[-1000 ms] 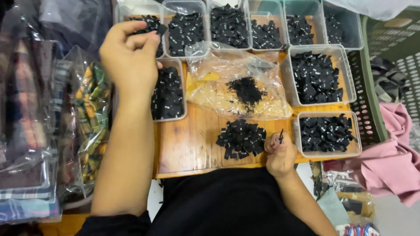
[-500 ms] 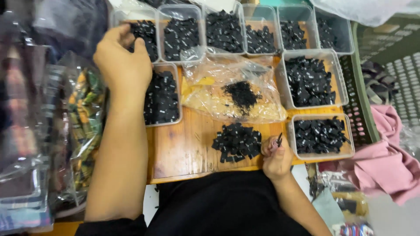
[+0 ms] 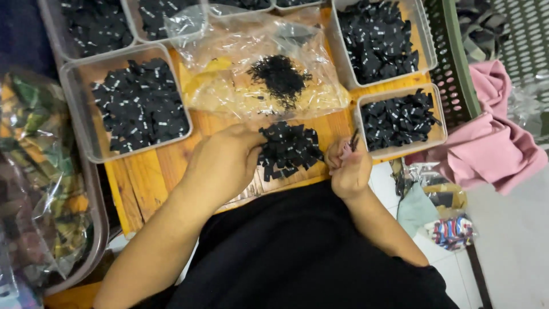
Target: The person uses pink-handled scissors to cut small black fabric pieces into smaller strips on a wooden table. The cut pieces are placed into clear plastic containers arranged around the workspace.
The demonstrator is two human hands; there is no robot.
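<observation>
A loose pile of small black fabric labels (image 3: 289, 150) lies on the wooden board (image 3: 148, 171) near its front edge. My left hand (image 3: 223, 163) rests at the pile's left side with its fingertips touching the labels. My right hand (image 3: 347, 167) is just right of the pile, fingers closed around a thin dark tool (image 3: 354, 140) that pokes up from the fist. Whether the left fingers pinch a label is hidden.
Clear plastic trays of black labels stand around: one at left (image 3: 131, 103), two at right (image 3: 378, 40) (image 3: 400, 119), more at the back. A crinkled clear bag (image 3: 257, 74) holds dark threads. Pink cloth (image 3: 492, 143) and a green basket (image 3: 452, 63) are right; wrapped goods (image 3: 40, 171) left.
My left hand has come down from the far-left tray to the loose pile. The camera has tilted and moved closer. My right hand stays beside the pile.
</observation>
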